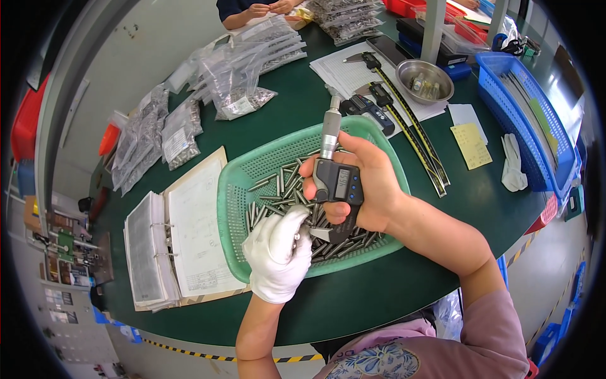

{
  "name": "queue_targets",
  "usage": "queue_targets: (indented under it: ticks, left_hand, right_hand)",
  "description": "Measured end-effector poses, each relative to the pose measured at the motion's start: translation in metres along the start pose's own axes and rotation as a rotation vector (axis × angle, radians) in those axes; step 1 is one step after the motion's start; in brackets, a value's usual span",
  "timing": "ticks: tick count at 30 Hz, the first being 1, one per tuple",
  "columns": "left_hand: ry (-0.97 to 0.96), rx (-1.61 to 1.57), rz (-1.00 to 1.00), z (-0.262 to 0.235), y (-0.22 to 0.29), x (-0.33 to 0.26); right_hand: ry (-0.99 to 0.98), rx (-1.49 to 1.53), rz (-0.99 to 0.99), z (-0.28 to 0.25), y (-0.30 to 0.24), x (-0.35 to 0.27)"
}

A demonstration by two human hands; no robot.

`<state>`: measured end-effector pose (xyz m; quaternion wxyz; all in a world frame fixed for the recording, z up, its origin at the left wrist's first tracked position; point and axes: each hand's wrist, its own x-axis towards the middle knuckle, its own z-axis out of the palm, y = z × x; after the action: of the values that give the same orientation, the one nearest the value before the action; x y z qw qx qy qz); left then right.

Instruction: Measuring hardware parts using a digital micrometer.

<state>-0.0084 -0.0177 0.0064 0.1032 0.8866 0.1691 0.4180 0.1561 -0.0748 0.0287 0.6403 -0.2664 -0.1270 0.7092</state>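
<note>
My bare right hand (369, 183) is wrapped round a digital outside micrometer (329, 145), its thimble pointing away from me and its frame low over the basket. My left hand (278, 252), in a white glove, is closed beside the micrometer's frame. Shiny ends of small metal pins (296, 239) peek out between the gloved fingers; how many lie inside is hidden. Whether a pin sits between the measuring faces I cannot tell. Beneath both hands stands a green perforated plastic basket (225, 218) holding many loose metal pins (289, 180).
Left of the basket lies an open ring binder (199, 240). Bags of metal parts (240, 101) lie beyond. Calipers (410, 126), a steel bowl (429, 68) with small vials, a blue basket (505, 107) and a white glove (513, 167) are rightward. Another person's hands (268, 9) work opposite.
</note>
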Motion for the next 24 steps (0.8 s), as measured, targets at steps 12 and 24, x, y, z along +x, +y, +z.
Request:
queue_targets:
  ticks: [12, 24]
  left_hand:
    - [-0.035, -0.02, -0.037, -0.002, 0.005, 0.003]
    - [-0.406, -1.115, -1.131, -0.024, -0.005, 0.009]
  right_hand:
    - [0.012, -0.043, -0.028, 0.003, 0.001, 0.0]
    - [-0.111, -0.057, -0.133, 0.0, 0.002, -0.001]
